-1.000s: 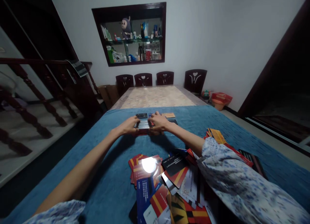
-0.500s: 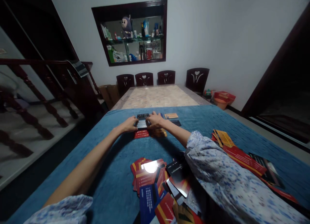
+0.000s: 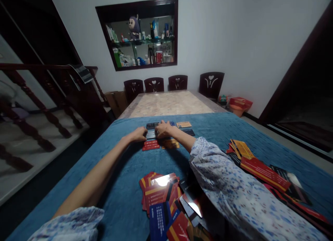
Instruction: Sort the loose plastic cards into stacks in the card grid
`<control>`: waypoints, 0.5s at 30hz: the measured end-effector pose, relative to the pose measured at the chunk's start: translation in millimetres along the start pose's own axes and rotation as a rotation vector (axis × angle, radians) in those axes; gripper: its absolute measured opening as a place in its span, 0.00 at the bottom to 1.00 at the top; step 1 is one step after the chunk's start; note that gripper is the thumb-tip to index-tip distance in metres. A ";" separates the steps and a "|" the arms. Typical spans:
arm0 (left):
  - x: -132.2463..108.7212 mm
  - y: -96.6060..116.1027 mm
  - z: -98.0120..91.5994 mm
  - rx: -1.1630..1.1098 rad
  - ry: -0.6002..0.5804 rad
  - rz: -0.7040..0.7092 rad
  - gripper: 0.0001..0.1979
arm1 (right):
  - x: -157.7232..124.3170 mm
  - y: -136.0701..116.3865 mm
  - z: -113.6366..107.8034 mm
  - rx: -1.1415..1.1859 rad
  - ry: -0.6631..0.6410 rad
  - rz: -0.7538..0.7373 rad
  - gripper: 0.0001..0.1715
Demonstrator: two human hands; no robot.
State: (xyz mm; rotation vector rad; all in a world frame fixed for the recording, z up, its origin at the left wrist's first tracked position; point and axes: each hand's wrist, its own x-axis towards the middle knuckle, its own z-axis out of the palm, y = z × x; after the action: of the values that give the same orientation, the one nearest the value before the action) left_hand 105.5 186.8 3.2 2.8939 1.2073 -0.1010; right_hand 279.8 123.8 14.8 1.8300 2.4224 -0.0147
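A grey card (image 3: 151, 134) lies on the blue cloth between my hands. My left hand (image 3: 139, 134), fingers curled, grips its left edge. At its right edge my right hand (image 3: 163, 129) has bent fingers on the card and hides part of the ones beside it. Around it, in rows, are a black card (image 3: 152, 125) behind, a red card (image 3: 151, 145) in front, a gold card (image 3: 170, 143), a dark card (image 3: 188, 132), a pale yellow card (image 3: 184, 124) and a partly covered blue card (image 3: 172, 123).
A loose pile of mostly red cards (image 3: 158, 192) lies close to me, partly under my right sleeve. More cards (image 3: 264, 173) are heaped at the right. Beyond the blue cloth (image 3: 117, 185) the bare marble-patterned tabletop (image 3: 166, 102) runs back to several chairs (image 3: 178, 82).
Both hands and the grey card have shifted slightly left, and the card now looks flatter on the cloth. My right forearm moved left, and the view has shifted a little.
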 end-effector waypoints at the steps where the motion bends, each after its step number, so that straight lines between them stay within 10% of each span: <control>1: 0.5 0.2 -0.1 -0.002 -0.010 0.001 0.12 | 0.7 0.3 0.5 0.004 0.002 0.002 0.25; 15: 6.3 2.0 -2.9 0.004 -0.061 0.005 0.08 | 14.0 2.4 6.5 0.039 -0.016 0.029 0.25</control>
State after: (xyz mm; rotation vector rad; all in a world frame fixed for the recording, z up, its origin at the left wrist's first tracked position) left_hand 111.5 190.0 5.6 2.8739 1.1923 -0.1908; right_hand 278.8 137.5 7.2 1.8734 2.4020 -0.0748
